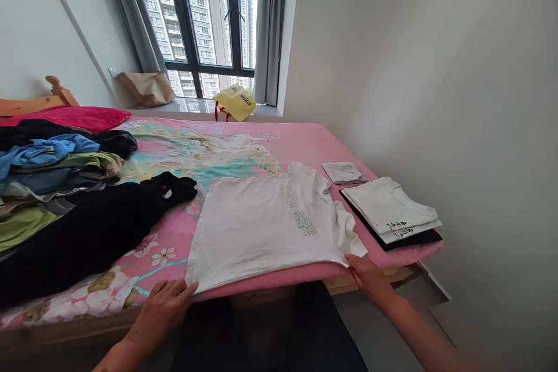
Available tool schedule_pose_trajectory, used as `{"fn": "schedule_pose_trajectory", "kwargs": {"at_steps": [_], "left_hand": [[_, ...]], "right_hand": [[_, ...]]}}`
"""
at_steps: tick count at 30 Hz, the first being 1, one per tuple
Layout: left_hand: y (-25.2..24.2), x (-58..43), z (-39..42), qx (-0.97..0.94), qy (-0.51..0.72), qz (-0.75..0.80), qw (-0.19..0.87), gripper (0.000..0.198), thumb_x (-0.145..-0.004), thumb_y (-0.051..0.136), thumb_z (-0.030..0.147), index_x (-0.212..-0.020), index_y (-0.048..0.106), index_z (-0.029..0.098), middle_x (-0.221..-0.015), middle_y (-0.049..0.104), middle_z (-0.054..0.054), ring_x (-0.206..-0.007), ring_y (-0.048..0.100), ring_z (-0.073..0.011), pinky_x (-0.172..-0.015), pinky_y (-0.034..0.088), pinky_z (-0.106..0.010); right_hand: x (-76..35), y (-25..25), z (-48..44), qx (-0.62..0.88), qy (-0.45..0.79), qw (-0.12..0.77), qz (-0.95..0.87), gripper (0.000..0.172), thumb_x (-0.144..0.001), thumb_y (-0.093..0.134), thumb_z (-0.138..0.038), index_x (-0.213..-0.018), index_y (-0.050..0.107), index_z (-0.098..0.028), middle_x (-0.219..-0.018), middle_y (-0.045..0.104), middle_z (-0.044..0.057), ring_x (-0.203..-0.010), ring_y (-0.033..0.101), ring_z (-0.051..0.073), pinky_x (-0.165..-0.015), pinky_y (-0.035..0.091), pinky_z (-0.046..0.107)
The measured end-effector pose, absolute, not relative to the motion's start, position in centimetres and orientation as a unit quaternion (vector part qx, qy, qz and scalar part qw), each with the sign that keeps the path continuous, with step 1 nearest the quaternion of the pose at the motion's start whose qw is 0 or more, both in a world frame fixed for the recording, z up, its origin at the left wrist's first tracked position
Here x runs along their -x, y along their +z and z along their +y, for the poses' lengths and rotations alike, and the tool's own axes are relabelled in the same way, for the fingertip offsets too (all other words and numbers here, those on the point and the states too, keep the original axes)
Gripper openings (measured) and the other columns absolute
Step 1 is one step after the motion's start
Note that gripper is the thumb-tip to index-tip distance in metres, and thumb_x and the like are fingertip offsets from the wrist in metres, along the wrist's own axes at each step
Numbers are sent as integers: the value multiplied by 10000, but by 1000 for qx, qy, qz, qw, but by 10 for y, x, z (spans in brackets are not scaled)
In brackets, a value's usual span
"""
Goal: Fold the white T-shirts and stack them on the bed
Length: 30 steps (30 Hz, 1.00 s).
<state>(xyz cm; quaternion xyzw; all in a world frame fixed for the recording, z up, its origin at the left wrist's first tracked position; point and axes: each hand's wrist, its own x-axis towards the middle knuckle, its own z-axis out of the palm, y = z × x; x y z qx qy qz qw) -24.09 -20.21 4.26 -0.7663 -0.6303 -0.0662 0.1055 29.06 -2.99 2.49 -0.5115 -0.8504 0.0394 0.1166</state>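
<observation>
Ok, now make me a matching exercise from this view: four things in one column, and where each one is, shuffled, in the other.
Things
1. Spread-out white T-shirt
2. Left hand
3. Right hand
4. Brown paper bag

Places
A. At the shirt's near right corner
B. Left of the yellow bag
C. Laid flat on the bed
D. At the shirt's near left corner

Pairs: 1-C, 2-D, 3-A, 4-B

I make this place out as a bedroom in a home: I can see a bed (300, 140) with a wooden headboard (27, 106), red pillow (74, 120) and flowered sheet (162, 257), plus grey curtains (269, 29) framing a window (195, 23) onto high-rise blocks (162, 3).
</observation>
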Motion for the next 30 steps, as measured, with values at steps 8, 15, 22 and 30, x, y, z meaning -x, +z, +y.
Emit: {"fn": "schedule_pose_trajectory", "kwargs": {"at_steps": [8, 15, 22, 30], "left_hand": [[87, 197, -167, 778, -144, -612, 12, 280, -883, 416, 325, -844, 684, 255, -934, 638, -47, -886, 568, -175, -857, 405, -342], [52, 133, -107, 715, -124, -687, -30, 438, -880, 393, 323, -1296, 503, 241, -1454, 355, -100, -1346, 301, -275, -1088, 230, -517], [34, 163, -177, 685, -118, -713, -93, 501, -851, 406, 508, -1320, 458, 339, -1424, 410, -48, -1316, 359, -280, -1093, 220, -555], [59, 215, -63, 595, -234, -753, -154, 472, -783, 534, 381, -1216, 570, 195, -1422, 405, -119, -1329, 336, -262, -1100, 263, -425]], "right_hand": [[-227, 91, -27, 502, 98, 117, -851, 295, -907, 352, -291, -950, 628, -193, -977, 651, 81, -944, 601, 212, -806, 474, 348], [-111, 53, -21, 481, 106, 96, -865, 479, -887, 407, -298, -1354, 415, -193, -1457, 317, 120, -1349, 264, 280, -1080, 230, 510], [-147, 40, -66, 272, 163, 84, -945, 407, -913, 399, -354, -1311, 468, -309, -1364, 471, 45, -1258, 421, 250, -1046, 318, 467], [-90, 57, 38, 352, 103, 132, -921, 471, -909, 380, -410, -1334, 446, -218, -1416, 396, 85, -1340, 291, 266, -1079, 253, 520]]}}
